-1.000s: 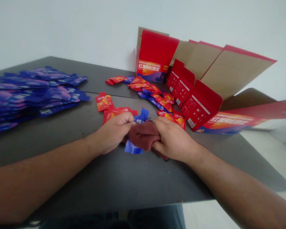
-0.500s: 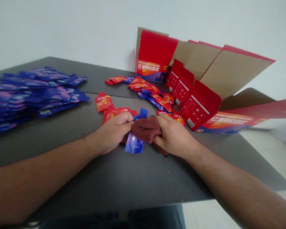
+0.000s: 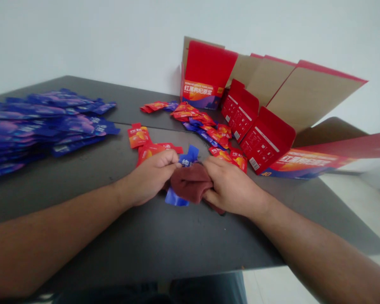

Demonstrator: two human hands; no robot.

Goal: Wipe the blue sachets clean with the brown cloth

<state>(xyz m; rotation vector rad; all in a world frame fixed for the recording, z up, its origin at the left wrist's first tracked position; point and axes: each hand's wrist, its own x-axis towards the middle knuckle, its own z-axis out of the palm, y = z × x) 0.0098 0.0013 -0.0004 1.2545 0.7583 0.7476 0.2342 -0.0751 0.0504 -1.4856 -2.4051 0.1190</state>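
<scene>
Between my hands, above the near part of the table, is a blue sachet, its top and bottom ends showing. My left hand pinches the sachet's left edge between thumb and fingers. A brown cloth lies across the sachet's face and hides its middle. My right hand is closed around the cloth, with part of it hanging below the fingers. Just beyond my left hand lie red sachets on the table.
A large pile of blue sachets covers the left of the grey table. Mixed red and blue sachets lie farther back. Red open-flapped boxes stand at the right, one box at the back by the wall.
The cloth has moved down and slightly left over the sachet, covering more of its lower face and exposing white lettering near its top. My left hand keeps its pinch.
</scene>
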